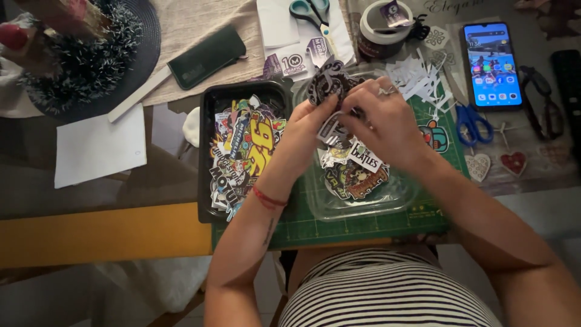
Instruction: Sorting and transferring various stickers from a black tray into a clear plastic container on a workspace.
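Observation:
My left hand (301,134) and my right hand (386,121) meet over a clear plastic tray (363,203) of cut-out stickers. Both pinch a small stack of stickers (330,82), dark patterned ones on top, held between thumbs and fingers. A ring shows on my right hand and a red string on my left wrist. More stickers lie in the clear tray below the hands. A black plastic tray (206,151) to the left is full of colourful stickers. Both trays rest on a green cutting mat (363,230).
A phone (492,65) with a lit screen lies at the right, blue scissors (472,123) beside it. Teal scissors (310,10), a tape roll (382,27), paper scraps (417,75), a dark green pouch (206,56), white paper (100,148) and two heart ornaments (496,163) surround the mat.

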